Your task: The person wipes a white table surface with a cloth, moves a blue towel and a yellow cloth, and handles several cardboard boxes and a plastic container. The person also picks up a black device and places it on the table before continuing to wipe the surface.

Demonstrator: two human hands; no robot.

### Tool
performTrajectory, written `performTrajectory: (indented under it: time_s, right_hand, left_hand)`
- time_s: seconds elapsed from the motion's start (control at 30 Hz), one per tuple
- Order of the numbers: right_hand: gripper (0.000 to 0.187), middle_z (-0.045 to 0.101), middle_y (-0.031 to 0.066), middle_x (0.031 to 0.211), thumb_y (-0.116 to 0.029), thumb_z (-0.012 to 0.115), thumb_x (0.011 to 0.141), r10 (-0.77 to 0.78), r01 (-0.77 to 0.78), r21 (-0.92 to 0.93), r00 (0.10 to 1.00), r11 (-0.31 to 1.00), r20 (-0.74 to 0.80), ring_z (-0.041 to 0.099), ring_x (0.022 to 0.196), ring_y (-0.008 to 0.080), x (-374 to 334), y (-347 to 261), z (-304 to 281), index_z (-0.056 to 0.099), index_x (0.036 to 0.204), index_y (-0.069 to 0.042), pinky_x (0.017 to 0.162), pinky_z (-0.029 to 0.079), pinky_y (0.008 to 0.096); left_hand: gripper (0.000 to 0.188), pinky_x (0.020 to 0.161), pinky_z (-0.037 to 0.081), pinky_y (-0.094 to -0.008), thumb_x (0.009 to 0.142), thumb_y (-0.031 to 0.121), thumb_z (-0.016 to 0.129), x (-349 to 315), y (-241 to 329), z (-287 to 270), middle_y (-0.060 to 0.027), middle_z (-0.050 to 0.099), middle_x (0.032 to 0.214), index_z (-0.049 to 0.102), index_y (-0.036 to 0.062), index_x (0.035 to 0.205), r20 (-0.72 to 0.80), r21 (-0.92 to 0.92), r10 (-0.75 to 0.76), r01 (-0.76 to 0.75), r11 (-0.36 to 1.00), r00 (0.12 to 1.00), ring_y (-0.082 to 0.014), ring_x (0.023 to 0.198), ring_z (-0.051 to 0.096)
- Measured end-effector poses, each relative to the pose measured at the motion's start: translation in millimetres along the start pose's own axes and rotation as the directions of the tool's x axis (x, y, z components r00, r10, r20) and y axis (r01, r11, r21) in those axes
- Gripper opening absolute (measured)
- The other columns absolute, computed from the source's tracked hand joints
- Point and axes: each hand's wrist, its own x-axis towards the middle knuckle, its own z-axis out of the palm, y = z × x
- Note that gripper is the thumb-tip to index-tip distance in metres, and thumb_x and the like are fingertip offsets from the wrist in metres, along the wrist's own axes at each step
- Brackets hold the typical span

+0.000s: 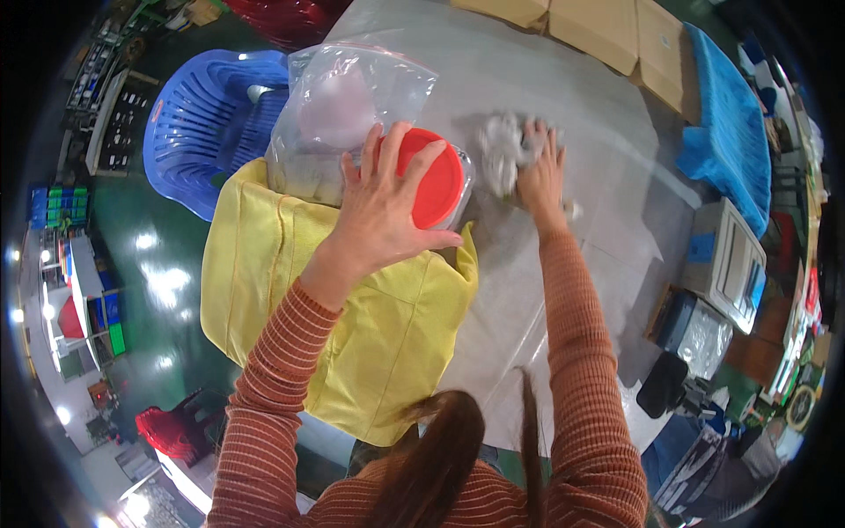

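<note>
A jar with a round red lid (443, 187) and clear sides stands beside a yellow cloth (352, 352). Spread over the lid's left part is my left hand (380, 204), its fingers apart and its thumb out below the rim. Farther right on the grey surface, my right hand (540, 176) has its fingers curled onto a whitish-grey soft bundle (502, 151). Motion smears the bundle, so its kind is unclear. A clear plastic bag (352, 101) with something pinkish inside lies behind my left hand.
A blue slatted plastic basket (189, 123) is at the far left, next to the bag. Cardboard flaps (598, 31) border the far side of the grey table (590, 290). At the right are a blue towel (726, 132) and a white plastic box (726, 264).
</note>
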Motion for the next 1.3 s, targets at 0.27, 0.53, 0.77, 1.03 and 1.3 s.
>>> performTrajectory:
  time_s: [0.27,0.53,0.77,1.03,1.3]
  right_hand:
    - [0.045,0.046,0.0055,0.132,-0.006,0.048,0.078,-0.245,0.243,0.119,0.969,0.963,0.007,0.039,0.124,0.0317,41.8,-34.2,32.0,0.058,0.118,-0.024,0.103,0.031,0.0462]
    - [0.055,0.043,0.0093,0.133,-0.018,0.067,0.065,-0.304,0.238,0.221,0.887,0.946,0.346,0.032,0.128,0.0372,-94.2,-70.3,-39.3,0.057,0.119,-0.017,0.107,0.025,0.0515]
    - [0.047,0.051,0.0066,0.121,-0.018,0.067,0.066,-0.385,0.334,0.257,0.905,0.907,0.183,0.039,0.123,0.0308,-28.2,-119.4,30.3,0.060,0.112,-0.016,0.106,0.027,0.0478]
    - [0.052,0.047,0.0052,0.129,-0.012,0.071,0.060,-0.248,0.190,0.201,0.914,0.961,0.321,0.033,0.130,0.0297,-148.2,-32.9,-75.2,0.059,0.111,-0.015,0.107,0.026,0.0493]
    - [0.061,0.044,0.0078,0.133,-0.021,0.076,0.055,-0.146,0.033,0.224,0.849,0.974,0.509,0.035,0.128,0.0357,-344.7,-55.5,-146.8,0.057,0.113,-0.019,0.101,0.030,0.0554]
  left_hand:
    - [0.071,0.097,0.036,-0.0460,0.059,0.031,0.078,16.7,-16.5,2.6,-0.0152,0.039,0.131,0.052,0.0137,0.122,-0.313,-0.106,0.016,-0.052,0.993,0.950,-0.0363,0.118,0.039]
    - [0.068,0.095,0.041,-0.0394,0.059,0.025,0.079,31.8,-30.1,-80.1,-0.0147,0.045,0.128,0.053,0.0122,0.121,-0.524,-0.066,0.123,-0.183,0.981,0.843,-0.0318,0.114,0.048]
    - [0.071,0.095,0.040,-0.0438,0.058,0.033,0.081,45.1,-23.8,-98.2,-0.0211,0.046,0.124,0.053,0.0076,0.118,-0.571,0.055,0.165,-0.163,0.985,0.804,-0.0379,0.111,0.050]
    - [0.064,0.093,0.040,-0.0417,0.060,0.033,0.079,62.6,-0.8,-46.4,-0.0081,0.047,0.124,0.055,0.0168,0.118,-0.505,-0.045,0.106,-0.148,0.988,0.857,-0.0303,0.111,0.047]
    - [0.067,0.089,0.039,-0.0472,0.058,0.037,0.077,92.0,57.4,22.8,-0.0070,0.044,0.124,0.053,0.0193,0.118,-0.378,-0.137,0.168,-0.234,0.962,0.910,-0.0319,0.115,0.041]
